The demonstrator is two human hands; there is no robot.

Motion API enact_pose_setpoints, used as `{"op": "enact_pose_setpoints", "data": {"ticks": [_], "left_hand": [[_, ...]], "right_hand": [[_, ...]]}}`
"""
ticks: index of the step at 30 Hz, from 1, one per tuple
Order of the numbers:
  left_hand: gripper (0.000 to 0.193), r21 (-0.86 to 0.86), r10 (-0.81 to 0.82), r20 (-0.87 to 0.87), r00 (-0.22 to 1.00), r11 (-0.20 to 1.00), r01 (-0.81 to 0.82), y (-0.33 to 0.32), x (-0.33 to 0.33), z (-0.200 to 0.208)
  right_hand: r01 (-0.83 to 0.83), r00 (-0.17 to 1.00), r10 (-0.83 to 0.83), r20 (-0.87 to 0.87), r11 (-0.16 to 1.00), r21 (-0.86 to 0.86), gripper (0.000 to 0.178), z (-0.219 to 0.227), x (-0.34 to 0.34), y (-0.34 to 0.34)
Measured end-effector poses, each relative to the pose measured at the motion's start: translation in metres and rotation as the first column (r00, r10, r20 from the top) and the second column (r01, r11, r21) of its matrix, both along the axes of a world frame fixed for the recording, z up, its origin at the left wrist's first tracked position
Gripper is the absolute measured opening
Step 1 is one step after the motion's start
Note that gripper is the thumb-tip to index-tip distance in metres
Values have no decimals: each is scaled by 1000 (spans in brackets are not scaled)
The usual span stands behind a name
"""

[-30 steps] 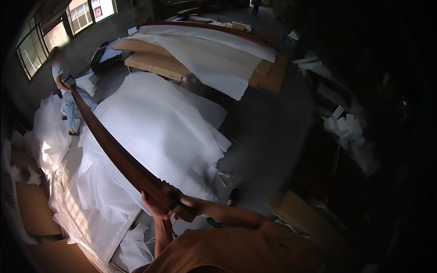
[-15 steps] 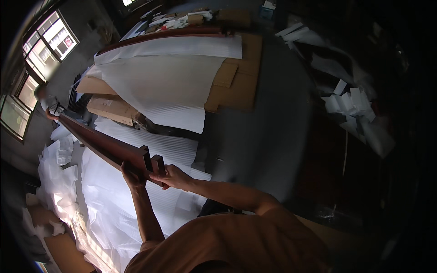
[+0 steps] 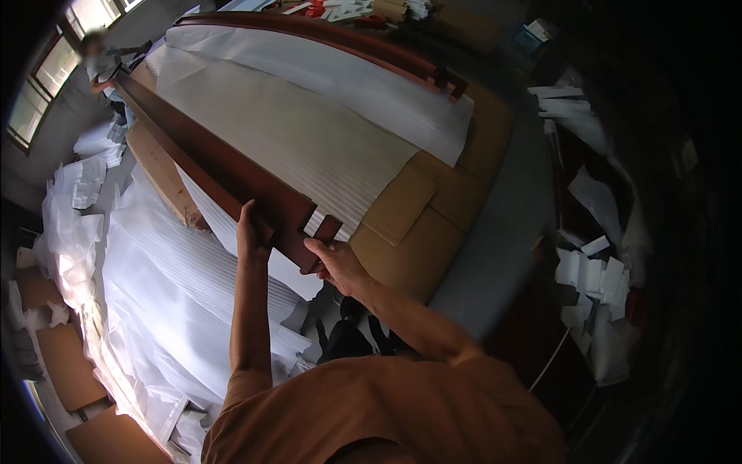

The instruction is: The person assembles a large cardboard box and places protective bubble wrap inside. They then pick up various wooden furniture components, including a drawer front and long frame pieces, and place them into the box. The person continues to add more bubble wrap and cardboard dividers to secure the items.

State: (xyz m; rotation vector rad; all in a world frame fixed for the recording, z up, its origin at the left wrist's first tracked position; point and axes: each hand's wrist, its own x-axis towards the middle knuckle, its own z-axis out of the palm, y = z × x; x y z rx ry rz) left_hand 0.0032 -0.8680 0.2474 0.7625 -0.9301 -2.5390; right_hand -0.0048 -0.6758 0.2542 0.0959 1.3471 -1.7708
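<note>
A long reddish-brown wooden board (image 3: 224, 166) with a notched near end slants from me toward the far left. My left hand (image 3: 253, 233) grips its lower edge a little back from the end. My right hand (image 3: 337, 264) is closed round the end piece beside the notch, thumb on top. At the board's far end stands another person (image 3: 104, 68), whose hands are near it. Below the board's right side lies a pale foam sheet (image 3: 286, 131) over cardboard (image 3: 483, 147). My fingers under the board are partly hidden.
A similar long brown board (image 3: 340, 48) rests along the far side, beside a white foam sheet (image 3: 410, 112). Ribbed white foam (image 3: 170, 263) spreads at left, with crumpled clear wrapping (image 3: 73, 255) beyond. White foam blocks (image 3: 591, 274) are piled at right. A blue box (image 3: 533, 35) stands far back.
The board's near end has moved right and up in view, now over the sheet-covered cardboard. Both my hands keep hold. The other person has shifted along with the far end.
</note>
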Motion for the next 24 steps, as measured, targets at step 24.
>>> {"op": "enact_pose_setpoints", "data": {"ticks": [24], "left_hand": [[17,-117,20,131,991,993,-5,155,-371,-9]], "right_hand": [[-23,972,87,219,960,-278,34,-15,-373,163]]}}
